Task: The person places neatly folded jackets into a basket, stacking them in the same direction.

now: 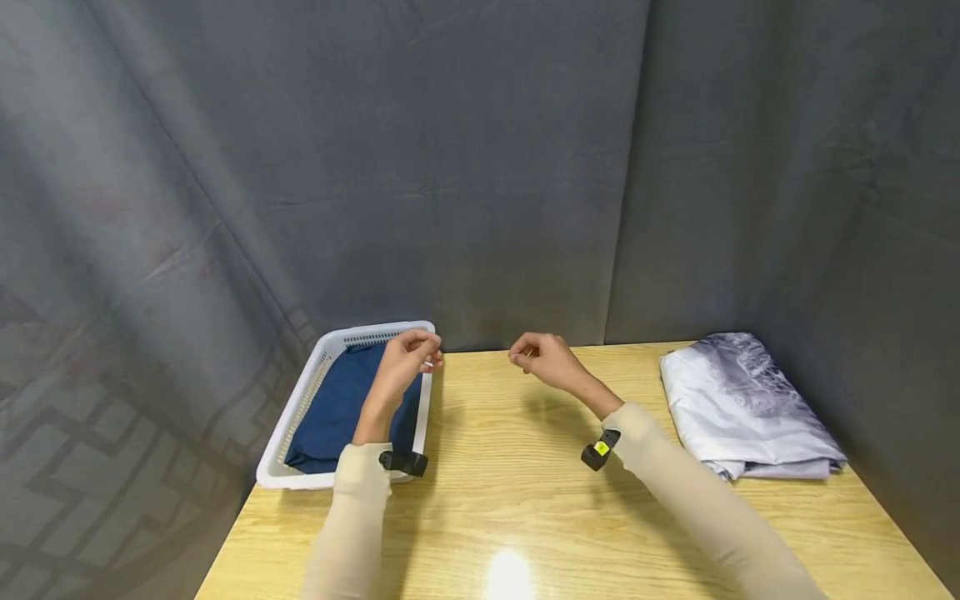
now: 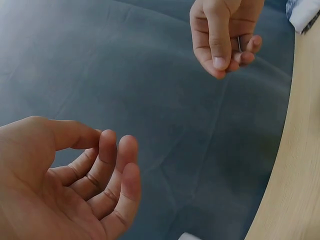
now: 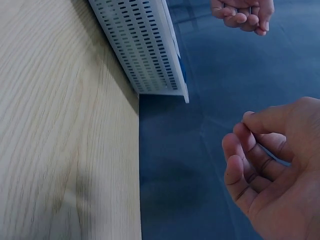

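Observation:
My left hand (image 1: 405, 357) is raised over the right side of a white plastic basket (image 1: 272, 450), overlapping its rim in the head view. Dark blue folded cloth (image 1: 330, 408) lies in the basket, partly hidden by my left hand and forearm. In the left wrist view the fingers (image 2: 131, 180) are loosely bent, thumb tip near the index fingertip, with nothing between them. Across from it, my right hand (image 1: 551, 360) hovers above the back part of the table, empty too. Its fingers (image 3: 235, 172) are relaxed in a soft curve, with thumb and index tips meeting.
A folded white and grey patterned cloth (image 1: 742, 408) lies at the table's right side. The wooden table (image 1: 487, 467) ends at a dark grey curtain (image 1: 465, 183) behind it. More curtain hangs at both sides. The basket stands at the table's left edge.

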`<state>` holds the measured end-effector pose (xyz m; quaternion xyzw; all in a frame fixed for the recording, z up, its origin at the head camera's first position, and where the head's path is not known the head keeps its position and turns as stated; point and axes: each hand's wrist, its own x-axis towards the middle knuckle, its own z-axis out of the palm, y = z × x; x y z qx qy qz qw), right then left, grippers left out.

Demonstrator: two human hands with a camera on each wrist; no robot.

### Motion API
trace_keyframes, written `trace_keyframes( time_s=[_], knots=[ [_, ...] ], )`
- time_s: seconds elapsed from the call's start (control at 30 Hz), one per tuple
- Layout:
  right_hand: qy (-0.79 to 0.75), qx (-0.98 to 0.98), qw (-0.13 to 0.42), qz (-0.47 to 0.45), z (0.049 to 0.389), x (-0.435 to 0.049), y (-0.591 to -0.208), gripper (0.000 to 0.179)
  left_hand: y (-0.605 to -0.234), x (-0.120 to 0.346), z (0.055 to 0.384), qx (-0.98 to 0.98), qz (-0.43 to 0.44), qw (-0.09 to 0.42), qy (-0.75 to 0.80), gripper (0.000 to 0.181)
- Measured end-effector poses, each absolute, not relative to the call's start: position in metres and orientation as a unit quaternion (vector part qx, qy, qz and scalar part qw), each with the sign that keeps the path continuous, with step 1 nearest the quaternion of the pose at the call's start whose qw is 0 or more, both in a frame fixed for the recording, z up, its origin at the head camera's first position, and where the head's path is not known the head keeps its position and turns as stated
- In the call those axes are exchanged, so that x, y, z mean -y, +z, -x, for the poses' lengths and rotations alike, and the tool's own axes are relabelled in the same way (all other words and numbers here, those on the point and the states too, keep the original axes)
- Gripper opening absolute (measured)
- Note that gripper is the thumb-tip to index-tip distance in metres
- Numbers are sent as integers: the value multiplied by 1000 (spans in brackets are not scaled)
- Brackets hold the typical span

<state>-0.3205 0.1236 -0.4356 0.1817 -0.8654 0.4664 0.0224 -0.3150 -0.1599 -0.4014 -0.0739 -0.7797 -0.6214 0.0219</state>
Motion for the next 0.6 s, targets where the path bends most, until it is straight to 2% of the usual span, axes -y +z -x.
trace_keyframes(
  time_s=[0.6],
  knots=[
    [469, 870, 52, -142, 312, -180, -441, 15, -420, 94, 315, 735, 118, -24, -667, 20]
  ],
)
